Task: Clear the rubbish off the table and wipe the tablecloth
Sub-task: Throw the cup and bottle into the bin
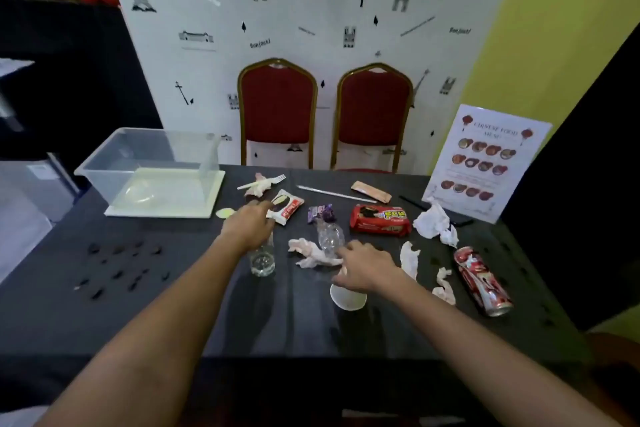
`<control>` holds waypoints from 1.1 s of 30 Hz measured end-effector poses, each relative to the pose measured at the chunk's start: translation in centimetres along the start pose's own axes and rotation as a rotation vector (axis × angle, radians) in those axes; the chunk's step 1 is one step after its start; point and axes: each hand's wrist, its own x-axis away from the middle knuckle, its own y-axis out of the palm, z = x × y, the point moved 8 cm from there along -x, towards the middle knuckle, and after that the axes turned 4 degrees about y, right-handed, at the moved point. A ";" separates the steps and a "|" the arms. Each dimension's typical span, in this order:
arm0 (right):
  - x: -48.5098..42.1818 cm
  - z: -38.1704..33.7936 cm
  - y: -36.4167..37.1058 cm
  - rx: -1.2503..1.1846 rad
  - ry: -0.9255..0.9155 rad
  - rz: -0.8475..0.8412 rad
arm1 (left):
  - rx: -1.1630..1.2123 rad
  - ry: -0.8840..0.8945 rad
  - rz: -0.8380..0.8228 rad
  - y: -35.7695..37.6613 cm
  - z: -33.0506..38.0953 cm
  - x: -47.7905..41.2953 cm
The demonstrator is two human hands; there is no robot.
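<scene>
Rubbish lies scattered on the black tablecloth (173, 305). My left hand (250, 225) reaches over the top of a clear plastic bottle (262, 262), with its fingertips at a white and red wrapper (286, 207); whether it grips either is unclear. My right hand (363, 265) hovers with fingers spread over a crumpled clear bottle (329, 236) and a crumpled pink tissue (310, 253). A white paper cup (348, 298) lies just under that wrist. Also here are a red biscuit pack (380, 219), a crushed red can (483, 281) and a white tissue wad (433, 222).
A clear plastic tub (104, 163) on a white tray (214, 198) stands at the back left. A menu card (485, 163) leans at the back right. Two red chairs (277, 107) stand behind the table. A plastic fork (266, 181), straw (332, 193), purple wrapper (320, 212) and dark crumbs (121, 267) lie about.
</scene>
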 end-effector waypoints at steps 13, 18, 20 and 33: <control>-0.1 -0.1 1.1 0.183 -0.021 -0.157 | 0.491 -0.036 0.365 -0.3 -2.6 5.6; -2.2 -5.8 -3.2 0.100 -0.168 -0.070 | 0.600 -0.224 0.803 -6.3 -5.9 10.1; -2.8 -9.0 -3.6 0.028 -0.251 -0.061 | 0.579 -0.267 0.935 -8.7 -7.8 13.1; 3.0 -38.0 -1.0 -0.321 -0.873 -0.044 | 0.068 -1.028 1.593 -14.7 -27.4 44.0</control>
